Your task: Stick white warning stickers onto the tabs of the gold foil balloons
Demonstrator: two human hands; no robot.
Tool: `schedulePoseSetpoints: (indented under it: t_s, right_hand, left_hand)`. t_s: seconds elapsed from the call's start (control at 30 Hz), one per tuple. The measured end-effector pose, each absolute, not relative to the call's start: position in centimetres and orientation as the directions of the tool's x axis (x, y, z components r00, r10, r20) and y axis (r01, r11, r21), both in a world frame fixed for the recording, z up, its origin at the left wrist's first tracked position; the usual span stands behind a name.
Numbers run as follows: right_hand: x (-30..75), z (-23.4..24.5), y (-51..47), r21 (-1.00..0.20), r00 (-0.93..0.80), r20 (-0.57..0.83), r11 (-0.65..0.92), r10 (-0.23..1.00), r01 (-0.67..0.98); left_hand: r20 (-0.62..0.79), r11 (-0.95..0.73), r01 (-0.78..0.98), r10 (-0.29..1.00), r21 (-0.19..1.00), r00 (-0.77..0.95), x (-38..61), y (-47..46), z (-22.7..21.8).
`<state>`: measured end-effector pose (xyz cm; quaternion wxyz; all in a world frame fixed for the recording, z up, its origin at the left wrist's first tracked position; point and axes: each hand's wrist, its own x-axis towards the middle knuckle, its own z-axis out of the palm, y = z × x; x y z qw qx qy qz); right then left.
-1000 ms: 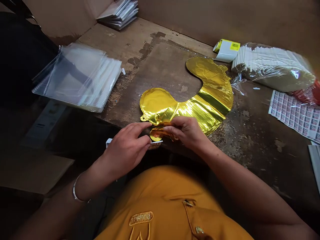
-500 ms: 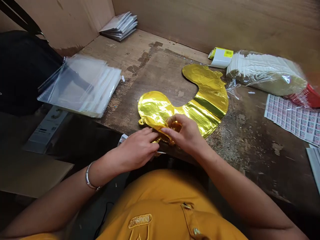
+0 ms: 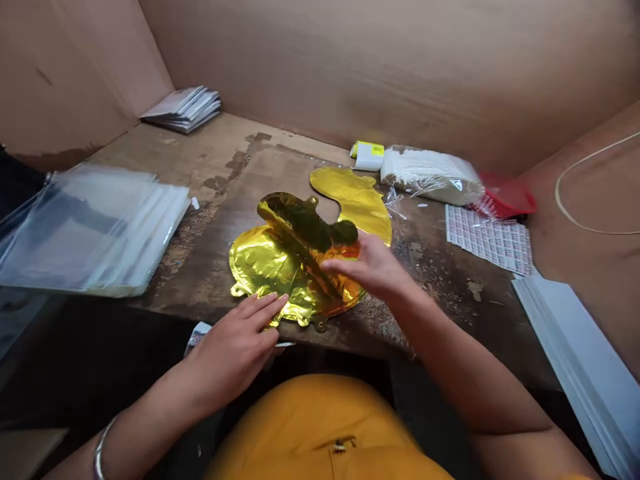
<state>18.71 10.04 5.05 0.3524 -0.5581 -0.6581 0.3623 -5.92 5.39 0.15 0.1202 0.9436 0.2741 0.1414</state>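
A flat, shiny gold foil balloon (image 3: 265, 257) with rounded ends and small tabs lies at the front of the table. My right hand (image 3: 375, 267) pinches a lifted, folded-over part of the foil between thumb and fingers. That raised flap (image 3: 295, 217) looks darker and stands over the lower foil; whether it is the same balloon or a second one, I cannot tell. My left hand (image 3: 245, 340) rests at the near edge, fingers stretched out on the foil. Further back, the curved far end (image 3: 347, 183) of the gold foil lies flat.
Clear plastic sleeves (image 3: 100, 227) are stacked at left; a pile of packets (image 3: 185, 108) sits in the back corner. Behind the foil are a bag of white sticks (image 3: 430, 173), a red basket (image 3: 510, 197) and a sticker sheet (image 3: 487, 237). Long white strips (image 3: 575, 347) lie at right.
My right hand has lifted and folded part of the gold foil upward. My left fingers have straightened from a curl onto the near edge. The view has shifted toward the right.
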Motion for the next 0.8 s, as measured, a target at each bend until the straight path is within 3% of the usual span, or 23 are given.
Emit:
schedulePoseSetpoints:
  t_s: [0.1,0.23,0.4,0.5,0.63,0.73,0.8]
  right_hand:
    - [18.9,3.6,8.9,-0.75,-0.117,-0.008,0.071,0.993,0.658]
    - [21.4,3.3,12.0,-0.676,-0.028,-0.041,-0.007,0.999,0.737]
    - [29.1,5.6,21.2,-0.499,0.347,0.122,-0.244,0.93,0.831]
    - [31.0,6.4,22.7,-0.371,0.438,0.225,-0.339,0.87,0.864]
    - [28.5,5.6,20.2,-0.164,0.234,0.29,-0.193,0.928,0.967]
    - [26.1,4.1,17.9,-0.045,0.02,0.133,-0.014,0.991,0.999]
    - [25.1,3.3,16.7,-0.018,0.001,0.053,0.0,0.999,1.0]
  left_hand:
    - [0.227,-0.807,0.49,0.572,0.33,0.788,-5.9,5.3,-0.4]
    - [0.224,-0.809,0.481,0.566,0.339,0.794,-6.0,5.4,-0.3]
    - [0.188,-0.799,0.495,0.574,0.341,0.797,-6.0,5.6,0.1]
    - [0.169,-0.795,0.498,0.575,0.347,0.801,-6.0,5.5,0.0]
    - [0.146,-0.788,0.507,0.58,0.348,0.801,-6.0,5.6,0.0]
    - [0.107,-0.788,0.506,0.571,0.352,0.814,-6.0,6.1,0.4]
    - [0.076,-0.781,0.509,0.569,0.36,0.819,-5.9,6.3,0.8]
